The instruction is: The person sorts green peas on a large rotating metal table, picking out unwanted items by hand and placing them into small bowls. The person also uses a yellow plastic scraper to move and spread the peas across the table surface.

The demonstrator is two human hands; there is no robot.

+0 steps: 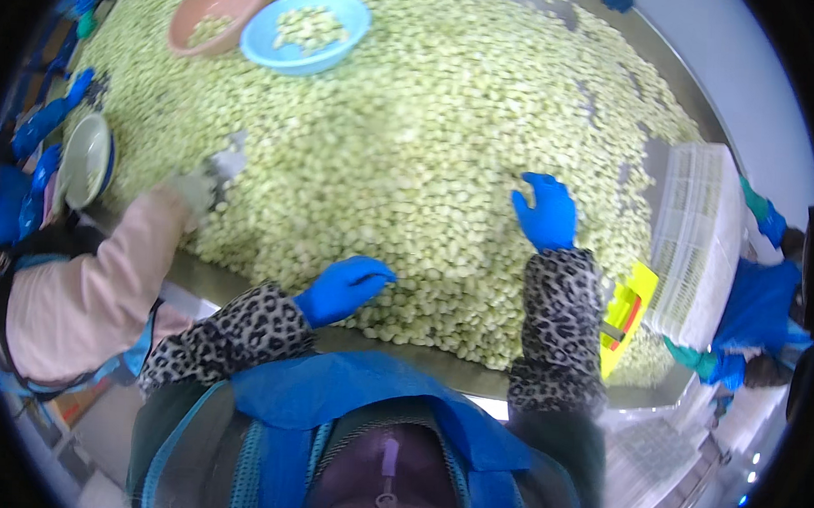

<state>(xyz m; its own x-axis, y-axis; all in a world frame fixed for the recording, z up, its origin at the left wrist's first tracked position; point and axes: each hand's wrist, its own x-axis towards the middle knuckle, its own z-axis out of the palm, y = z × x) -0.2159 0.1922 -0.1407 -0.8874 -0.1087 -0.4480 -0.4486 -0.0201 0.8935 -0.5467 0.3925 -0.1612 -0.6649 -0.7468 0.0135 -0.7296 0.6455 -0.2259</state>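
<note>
A thick layer of pale green beans or kernels [410, 186] covers the metal table in front of me; their exact kind I cannot tell. My left hand [344, 291], in a blue glove, rests on the pile near the table's close edge, fingers pointing right and partly curled. Farther out on the right, my right hand [547, 211], gloved in blue too, lies over the pile with thumb and fingers apart. Nothing held shows in it. Whether the left fingers pinch a piece is hidden.
A blue bowl [306, 32] and a pink bowl [216, 14] hold pieces. Stacked white plastic baskets [694, 239] stand right, beside a yellow plastic object [629, 318]. A co-worker's pink sleeve [99, 288] reaches in at left, near a pale bowl [87, 162]. Other people stand around the metal table [646, 397].
</note>
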